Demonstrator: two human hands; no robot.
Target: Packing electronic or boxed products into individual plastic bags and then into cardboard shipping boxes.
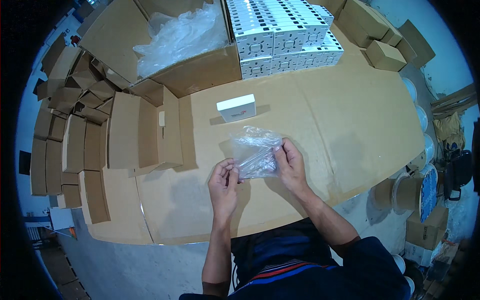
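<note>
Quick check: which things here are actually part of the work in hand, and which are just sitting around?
In hand: clear plastic bag, held by left hand and right hand; small white box just beyond.

Lying about: stacked white boxes, flat brown cartons, open carton with plastic liner.

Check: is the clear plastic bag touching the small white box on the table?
Apart. The head view shows bare cardboard between the clear plastic bag and the small white box.
</note>
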